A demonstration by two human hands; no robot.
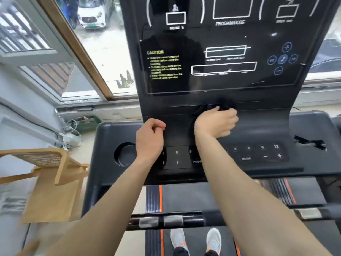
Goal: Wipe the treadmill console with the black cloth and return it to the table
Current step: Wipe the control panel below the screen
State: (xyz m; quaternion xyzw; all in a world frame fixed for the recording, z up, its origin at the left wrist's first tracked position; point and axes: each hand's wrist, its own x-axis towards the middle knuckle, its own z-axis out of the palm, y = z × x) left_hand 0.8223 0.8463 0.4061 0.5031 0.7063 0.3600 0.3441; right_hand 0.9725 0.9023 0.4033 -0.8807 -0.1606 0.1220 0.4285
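The black treadmill console [258,126] fills the middle of the view, with a glossy display panel above and button pads below. My right hand [216,122] is closed around the black cloth [224,105], pressing it against the ledge just under the display panel. Part of the cloth hangs down left of my wrist. My left hand [150,139] rests on the console to the left of the button pad, fingers curled in a loose fist with nothing in it. No table is visible in this view.
A round cup holder [125,154] is sunk in the console's left wing. A wooden chair [51,172] stands to the left of the treadmill. Handlebar with metal sensors [166,220] crosses below my arms. A window [96,52] lies behind the console.
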